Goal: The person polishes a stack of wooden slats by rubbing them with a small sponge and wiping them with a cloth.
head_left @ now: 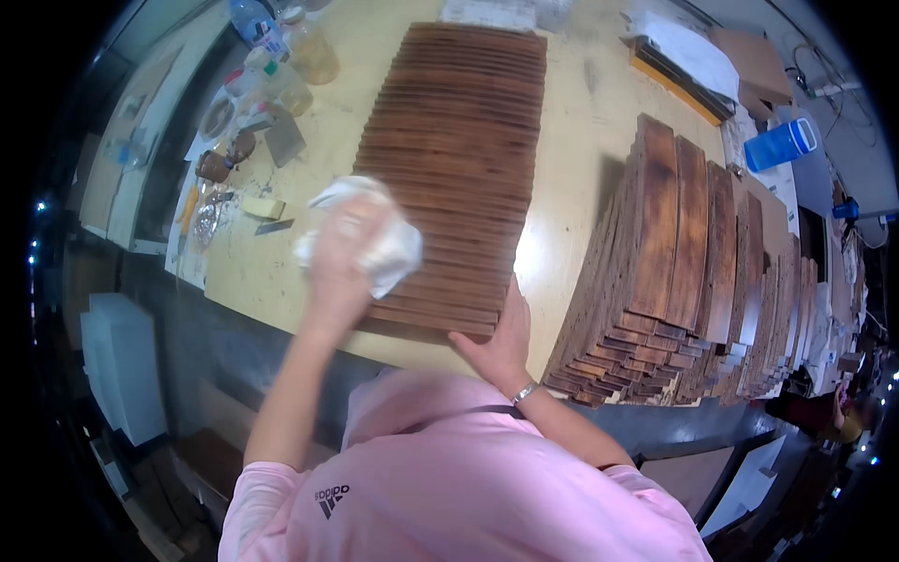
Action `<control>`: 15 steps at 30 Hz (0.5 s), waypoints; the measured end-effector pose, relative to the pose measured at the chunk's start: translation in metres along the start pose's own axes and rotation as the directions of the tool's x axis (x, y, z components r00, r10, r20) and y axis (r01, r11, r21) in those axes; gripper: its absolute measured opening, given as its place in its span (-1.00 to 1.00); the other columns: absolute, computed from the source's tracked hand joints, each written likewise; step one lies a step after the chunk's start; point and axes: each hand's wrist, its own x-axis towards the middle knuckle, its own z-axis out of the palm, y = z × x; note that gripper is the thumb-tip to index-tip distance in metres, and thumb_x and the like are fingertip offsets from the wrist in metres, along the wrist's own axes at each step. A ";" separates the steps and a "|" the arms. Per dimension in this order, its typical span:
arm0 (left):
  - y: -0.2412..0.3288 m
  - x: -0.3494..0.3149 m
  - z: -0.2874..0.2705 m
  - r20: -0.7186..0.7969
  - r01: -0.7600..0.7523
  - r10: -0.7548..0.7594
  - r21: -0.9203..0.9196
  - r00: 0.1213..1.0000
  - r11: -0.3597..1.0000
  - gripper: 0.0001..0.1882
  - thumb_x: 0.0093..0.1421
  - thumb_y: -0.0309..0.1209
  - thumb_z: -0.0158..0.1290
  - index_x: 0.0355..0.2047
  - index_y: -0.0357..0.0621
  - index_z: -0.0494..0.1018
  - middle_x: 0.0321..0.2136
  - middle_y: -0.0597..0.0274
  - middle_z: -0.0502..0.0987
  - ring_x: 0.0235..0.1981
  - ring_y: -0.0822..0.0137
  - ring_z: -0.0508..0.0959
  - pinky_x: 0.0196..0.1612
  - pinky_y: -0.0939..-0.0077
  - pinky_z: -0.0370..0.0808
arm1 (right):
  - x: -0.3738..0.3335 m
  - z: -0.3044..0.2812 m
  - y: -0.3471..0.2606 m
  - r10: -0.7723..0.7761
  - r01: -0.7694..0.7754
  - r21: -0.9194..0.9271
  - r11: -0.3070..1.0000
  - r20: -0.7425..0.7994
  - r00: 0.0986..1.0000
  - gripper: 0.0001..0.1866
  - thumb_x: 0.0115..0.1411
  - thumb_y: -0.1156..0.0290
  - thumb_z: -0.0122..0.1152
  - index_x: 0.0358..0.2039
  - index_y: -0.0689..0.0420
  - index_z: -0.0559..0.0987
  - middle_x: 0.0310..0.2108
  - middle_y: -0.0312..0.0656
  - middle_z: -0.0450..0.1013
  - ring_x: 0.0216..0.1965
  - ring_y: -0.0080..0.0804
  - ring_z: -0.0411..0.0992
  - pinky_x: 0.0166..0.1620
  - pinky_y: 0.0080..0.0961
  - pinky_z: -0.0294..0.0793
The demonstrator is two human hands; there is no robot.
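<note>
Brown wooden slats (453,178) lay side by side in one long ribbed row on the pale yellow table (573,122), directly ahead of the person. The row's long axis ran away from the body, while each slat stretched crosswise, from left to right.

The left hand (345,245), blurred, was closed over a crumpled white cloth (398,251) at the left border of the row, in its nearer half. From that grip, most of the wood lay to the right and farther off. The right hand (501,342) was spread around the near right corner, thumb by the front edge and fingers along the side; whether it pinched the wood or only braced it, I could not tell. It was the hand closer to the near end, with the cloth farther up on the opposite side.

Stacked dark boards (660,234) stood to the right, apart from the row. Left of the cloth sat a small yellow block (263,207), with bottles (314,56) beyond it.
</note>
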 end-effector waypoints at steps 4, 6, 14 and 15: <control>0.035 -0.018 0.060 0.485 -0.443 0.513 -0.261 0.708 0.858 -0.38 -0.03 -0.61 0.09 0.11 0.04 0.58 0.17 0.07 0.50 0.23 0.00 0.43 0.31 0.12 0.35 | 0.000 0.000 -0.004 0.096 -0.106 0.101 0.989 0.102 0.990 0.39 -0.23 0.08 0.67 0.45 0.35 -0.03 0.29 0.20 0.21 0.26 0.19 0.21 0.33 0.00 0.18; 0.011 -0.041 0.040 0.436 -0.367 0.479 -0.319 0.762 0.874 -0.55 0.02 -0.55 0.11 -0.03 -0.01 0.63 0.10 0.08 0.56 0.18 0.00 0.48 0.25 0.13 0.43 | 0.004 0.000 -0.003 0.065 -0.072 0.071 0.995 0.085 0.994 0.40 -0.26 0.09 0.68 0.44 0.36 -0.03 0.30 0.20 0.20 0.27 0.17 0.21 0.35 0.00 0.17; -0.079 -0.031 -0.053 -0.037 -0.112 0.113 0.027 0.993 0.993 -0.88 0.13 -0.48 0.19 -0.30 -0.14 0.61 -0.17 0.03 0.62 -0.07 0.02 0.60 0.01 0.12 0.53 | -0.003 0.003 0.000 0.046 -0.045 -0.047 0.998 0.007 0.999 0.40 -0.26 0.05 0.66 0.45 0.36 -0.02 0.33 0.21 0.18 0.30 0.17 0.19 0.36 -0.02 0.16; -0.045 -0.035 -0.021 0.064 -0.191 0.196 -0.074 0.978 0.979 -0.87 0.14 -0.46 0.17 -0.27 -0.11 0.61 -0.15 0.05 0.61 -0.06 0.04 0.59 0.02 0.14 0.52 | -0.004 0.007 0.003 0.033 -0.033 -0.049 0.998 -0.006 0.999 0.39 -0.26 0.05 0.65 0.44 0.34 0.00 0.31 0.21 0.20 0.29 0.17 0.21 0.35 -0.02 0.18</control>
